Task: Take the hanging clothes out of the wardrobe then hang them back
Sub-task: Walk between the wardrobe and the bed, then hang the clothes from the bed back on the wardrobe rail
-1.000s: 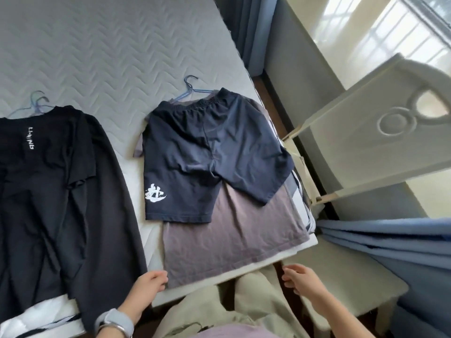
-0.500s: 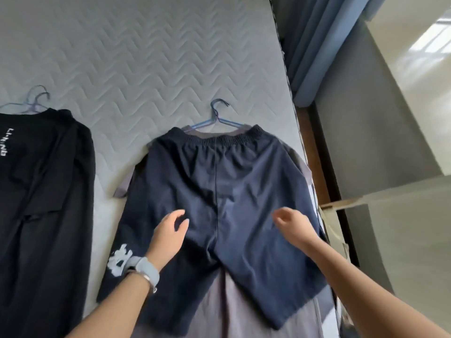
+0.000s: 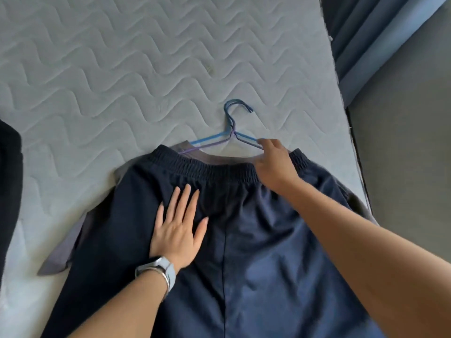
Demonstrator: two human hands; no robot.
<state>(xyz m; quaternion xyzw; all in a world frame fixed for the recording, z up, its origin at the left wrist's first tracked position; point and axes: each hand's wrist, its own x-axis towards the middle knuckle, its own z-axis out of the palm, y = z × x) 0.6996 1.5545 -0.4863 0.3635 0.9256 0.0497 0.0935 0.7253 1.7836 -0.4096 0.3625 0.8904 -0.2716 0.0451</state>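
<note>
Dark navy shorts [image 3: 256,240] lie flat on the quilted mattress [image 3: 122,69], on top of a grey shirt [image 3: 70,242] whose sleeve shows at the left. Blue and purple wire hangers [image 3: 230,132] stick out above the waistband. My left hand [image 3: 178,230] lies flat on the shorts with its fingers spread, holding nothing. My right hand [image 3: 273,162] reaches over the waistband, and its fingers close on the right arm of the hangers.
A black garment [image 3: 9,181] lies at the left edge of the mattress. Blue curtains [image 3: 361,32] hang at the top right, beside a grey wall [image 3: 410,132]. The mattress ends close to the right of the shorts.
The view has moved in closer over the shorts. My left hand has pressed flat onto the shorts, and my right hand has moved up to the waistband and taken hold of the hangers.
</note>
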